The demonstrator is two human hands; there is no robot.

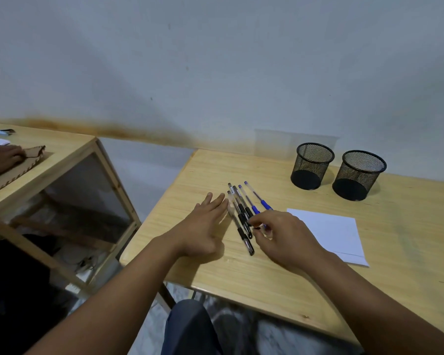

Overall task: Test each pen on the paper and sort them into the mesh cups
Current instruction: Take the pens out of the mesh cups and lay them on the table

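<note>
Pens (244, 213), 5 lying side by side on a wooden table (267, 272), sit between a flat, released left hand (203, 226) and a right hand (282, 237) pinching one blue pen (256, 211).

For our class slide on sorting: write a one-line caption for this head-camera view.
Left hand flat beside a row of pens, right hand reaching into them; paper and two empty mesh cups wait.

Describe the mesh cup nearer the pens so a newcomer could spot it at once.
Start at the light wooden table under both hands and look to its far edge by the wall, where two black mesh cups stand side by side. Take the left mesh cup: it stands closer to the row of pens and farther from the white paper.
</note>
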